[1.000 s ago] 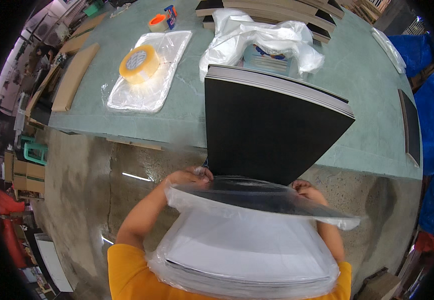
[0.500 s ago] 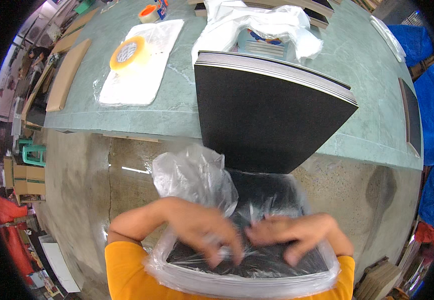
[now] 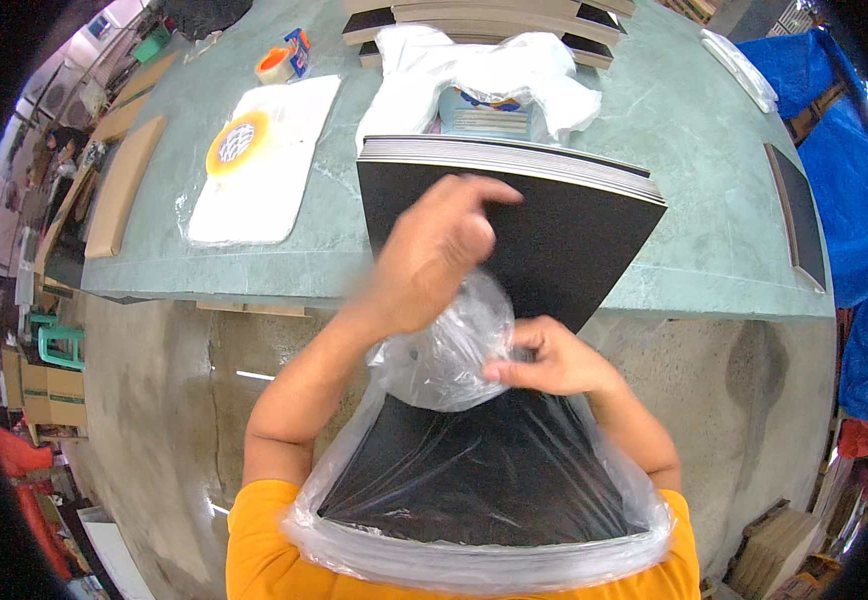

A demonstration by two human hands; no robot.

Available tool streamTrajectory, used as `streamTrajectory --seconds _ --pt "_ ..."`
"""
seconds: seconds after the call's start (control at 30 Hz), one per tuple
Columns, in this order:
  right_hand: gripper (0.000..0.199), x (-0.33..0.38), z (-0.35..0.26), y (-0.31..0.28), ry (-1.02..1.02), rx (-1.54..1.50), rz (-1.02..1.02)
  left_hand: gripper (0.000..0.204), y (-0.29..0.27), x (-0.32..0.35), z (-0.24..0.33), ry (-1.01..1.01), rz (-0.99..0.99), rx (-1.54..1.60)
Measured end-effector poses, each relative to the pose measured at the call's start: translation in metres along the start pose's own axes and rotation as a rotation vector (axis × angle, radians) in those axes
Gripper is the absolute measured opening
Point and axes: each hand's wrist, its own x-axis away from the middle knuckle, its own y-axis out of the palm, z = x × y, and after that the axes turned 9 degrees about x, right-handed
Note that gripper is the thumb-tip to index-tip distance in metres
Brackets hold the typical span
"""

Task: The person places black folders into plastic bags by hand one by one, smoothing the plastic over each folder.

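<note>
Close to my body is a flat black panel [image 3: 474, 470] inside a clear plastic bag [image 3: 444, 360], whose loose part bunches up over the panel's far end. My right hand [image 3: 559, 362] pinches this bunched plastic between thumb and fingers. My left hand [image 3: 439, 245] is raised above the plastic, in front of the black board stack [image 3: 564, 240]. Its index finger stretches to the right and the others are partly bent, with nothing visible in them. The stack has pale layered edges along its top and leans up at the table's near edge.
On the green table [image 3: 724, 200] lie white plastic sheets [image 3: 264, 200] with a tape roll [image 3: 237, 145] on top. Behind the stack, white plastic [image 3: 544, 75] drapes over a light-blue package [image 3: 484, 115]. More boards [image 3: 514, 15] are piled farther back. A dark panel [image 3: 794, 210] lies at right.
My left hand has risen from the wrapped panel to in front of the board stack. My right hand has moved forward onto the bunched plastic and pinches it. The bunched plastic has shifted right.
</note>
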Motion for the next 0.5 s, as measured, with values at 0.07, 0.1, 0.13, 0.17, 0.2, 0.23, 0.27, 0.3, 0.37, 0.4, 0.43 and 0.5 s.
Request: streamTrajectory --seconds 0.07,0.1,0.13,0.17,0.2,0.23,0.27,0.3,0.37,0.4,0.43,0.5 --pt "0.021 0.008 0.004 -0.010 0.006 0.087 -0.161 0.059 0.001 0.002 0.009 -0.082 0.036 -0.045" --pt "0.028 0.009 0.001 -0.015 0.068 0.215 -0.137 0.054 0.003 0.003 0.011 -0.123 0.052 -0.066" --pt "0.029 0.007 -0.001 -0.015 0.011 0.038 0.000 0.059 0.006 0.005 0.009 -0.080 0.025 -0.078" --pt "0.030 0.004 -0.003 -0.013 -0.046 -0.139 0.137 0.064 0.011 0.006 0.004 -0.037 -0.002 -0.090" --pt "0.031 0.000 -0.005 -0.011 -0.103 -0.315 0.275 0.068 0.016 0.007 0.001 0.007 -0.029 -0.102" --pt "0.032 -0.004 -0.008 -0.013 -0.137 -0.275 0.373 0.066 0.021 0.007 0.001 0.029 -0.029 -0.099" --pt "0.031 -0.005 -0.014 -0.012 -0.121 -0.039 0.404 0.065 0.026 0.006 0.000 0.044 -0.037 -0.143" --pt "0.030 -0.004 -0.020 -0.010 -0.104 0.197 0.431 0.065 0.031 0.006 -0.003 0.059 -0.044 -0.188" --pt "0.020 -0.010 -0.026 -0.001 -0.115 0.482 0.559 0.055 0.032 0.004 -0.002 0.037 -0.092 -0.232" --pt "0.018 -0.009 -0.026 -0.003 -0.021 0.457 0.531 0.050 0.029 0.004 0.000 0.097 -0.046 -0.320" --pt "0.018 -0.008 -0.023 -0.009 0.074 0.430 0.504 0.045 0.026 0.003 0.001 0.158 -0.002 -0.405" --pt "0.027 0.000 -0.007 -0.025 0.313 0.154 0.398 0.026 0.018 0.003 0.015 0.163 0.093 -0.606"
